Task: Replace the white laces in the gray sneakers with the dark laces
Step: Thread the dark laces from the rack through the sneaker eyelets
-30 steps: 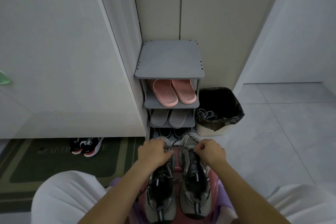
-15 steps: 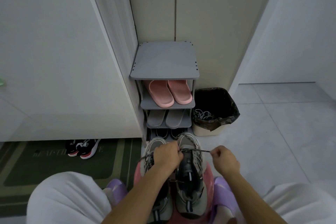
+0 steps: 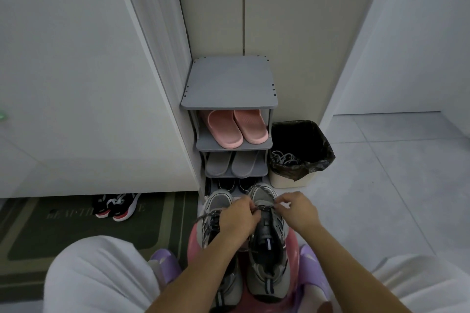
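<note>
We pinch the dark lace (image 3: 265,208) in both hands, left hand (image 3: 237,218) and right hand (image 3: 298,212) slightly apart, apparently to tension it for threading. The gray sneakers (image 3: 264,270) sit directly beneath them, on a pink stool (image 3: 192,241).

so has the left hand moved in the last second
Yes. The left hand shifted right: from in line with the left edge of the shoe rack to in line with its middle.

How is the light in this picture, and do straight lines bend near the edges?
Head view: dim, flat, bluish light, no glare; the wide lens tilts and slightly bows the wall edges; the left hand, right hand, sneakers and lace look fairly sharp; the bin is nearly black inside.
</note>
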Available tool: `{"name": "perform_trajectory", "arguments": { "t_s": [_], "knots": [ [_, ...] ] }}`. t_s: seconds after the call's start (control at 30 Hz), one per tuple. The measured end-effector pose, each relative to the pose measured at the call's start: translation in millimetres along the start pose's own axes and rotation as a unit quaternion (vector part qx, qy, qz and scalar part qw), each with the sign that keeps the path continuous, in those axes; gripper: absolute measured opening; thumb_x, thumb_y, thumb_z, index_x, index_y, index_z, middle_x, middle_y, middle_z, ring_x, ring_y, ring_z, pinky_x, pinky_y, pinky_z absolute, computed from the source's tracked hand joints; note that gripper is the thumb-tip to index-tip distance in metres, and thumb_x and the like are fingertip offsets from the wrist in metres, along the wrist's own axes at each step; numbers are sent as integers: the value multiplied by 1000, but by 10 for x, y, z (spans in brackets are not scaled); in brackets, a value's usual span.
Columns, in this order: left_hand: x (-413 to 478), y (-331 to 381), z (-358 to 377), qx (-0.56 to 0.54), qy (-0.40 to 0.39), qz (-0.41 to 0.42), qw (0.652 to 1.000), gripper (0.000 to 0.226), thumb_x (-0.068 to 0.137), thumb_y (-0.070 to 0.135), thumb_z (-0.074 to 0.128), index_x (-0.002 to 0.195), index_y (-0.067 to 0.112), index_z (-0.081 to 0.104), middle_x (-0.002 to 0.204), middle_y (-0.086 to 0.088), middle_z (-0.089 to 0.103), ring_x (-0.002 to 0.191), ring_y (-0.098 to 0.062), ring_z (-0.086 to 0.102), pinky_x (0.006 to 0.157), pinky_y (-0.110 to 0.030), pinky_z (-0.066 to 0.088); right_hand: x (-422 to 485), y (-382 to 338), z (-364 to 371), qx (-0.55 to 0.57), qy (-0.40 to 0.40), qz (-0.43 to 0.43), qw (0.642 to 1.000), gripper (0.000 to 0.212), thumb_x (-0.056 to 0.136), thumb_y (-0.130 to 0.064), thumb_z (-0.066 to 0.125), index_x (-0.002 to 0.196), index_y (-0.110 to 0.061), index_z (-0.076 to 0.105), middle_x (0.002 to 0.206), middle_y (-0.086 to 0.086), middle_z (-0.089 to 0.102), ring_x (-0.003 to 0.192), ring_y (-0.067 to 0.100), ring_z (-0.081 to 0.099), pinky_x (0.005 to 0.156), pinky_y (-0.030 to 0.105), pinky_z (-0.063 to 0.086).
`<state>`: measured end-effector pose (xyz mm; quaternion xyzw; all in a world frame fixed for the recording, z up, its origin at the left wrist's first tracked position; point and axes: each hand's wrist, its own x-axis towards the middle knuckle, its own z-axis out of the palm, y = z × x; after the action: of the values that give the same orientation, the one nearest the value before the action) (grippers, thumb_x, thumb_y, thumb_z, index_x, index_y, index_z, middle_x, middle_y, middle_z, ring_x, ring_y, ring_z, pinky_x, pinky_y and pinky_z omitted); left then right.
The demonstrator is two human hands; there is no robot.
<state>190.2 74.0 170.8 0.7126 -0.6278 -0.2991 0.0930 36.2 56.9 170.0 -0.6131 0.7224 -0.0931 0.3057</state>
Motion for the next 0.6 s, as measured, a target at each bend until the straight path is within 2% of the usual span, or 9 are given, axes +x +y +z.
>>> {"name": "perform_trajectory", "arguments": {
  "t_s": [0.13, 0.27, 0.4, 0.47, 0.53, 0.6],
  "knots": [
    [-7, -7, 18, -14, 10, -14, 1000, 27, 87, 37, 55, 110, 22, 56, 110, 3, 65, 104, -18, 60, 88, -34, 46, 73, -255, 159, -127, 1, -11, 992, 27, 91, -32, 46, 107, -21, 65, 115, 6, 55, 110, 25, 52, 92, 35, 40],
    [-13, -3, 14, -23, 11, -37, 999, 16, 86, 35, 55, 97, 23, 55, 102, 1, 66, 97, -20, 61, 83, -33, 45, 96, -268, 193, -156, -28, -1, 987, 28, 92, -28, 44, 112, -15, 59, 117, 9, 52, 113, 28, 50, 93, 36, 39],
    [-15, -7, 29, -38, 33, -56, 997, 8, 86, 33, 55, 91, 26, 54, 94, 4, 67, 92, -18, 63, 82, -31, 46, 67, -29, 85, -58, -19, 23, 998, 18, 90, -23, 49, 94, -18, 66, 107, 6, 54, 101, 27, 56, 86, 34, 43],
    [-20, -12, 41, -37, 41, -55, 997, 12, 86, 33, 55, 94, 25, 57, 93, 4, 67, 91, -17, 63, 82, -31, 47, 60, 177, 10, 9, -4, 53, 999, 16, 89, -16, 51, 81, -13, 65, 96, 6, 61, 90, 27, 60, 79, 35, 49],
    [-21, -22, 62, -43, 46, -53, 997, 13, 86, 35, 55, 93, 24, 59, 91, 5, 68, 89, -16, 64, 82, -31, 48, 35, 389, -59, 59, 13, 80, 995, 18, 89, -13, 53, 78, -6, 65, 84, 8, 64, 81, 29, 61, 75, 37, 50],
    [-21, -19, 72, -53, 43, -55, 996, 15, 86, 36, 57, 94, 24, 59, 92, 5, 67, 89, -15, 63, 82, -31, 49, -9, 531, -109, 82, 18, 96, 992, 19, 90, -11, 54, 72, -13, 62, 84, 7, 65, 81, 29, 61, 76, 38, 50]
  ]
}}
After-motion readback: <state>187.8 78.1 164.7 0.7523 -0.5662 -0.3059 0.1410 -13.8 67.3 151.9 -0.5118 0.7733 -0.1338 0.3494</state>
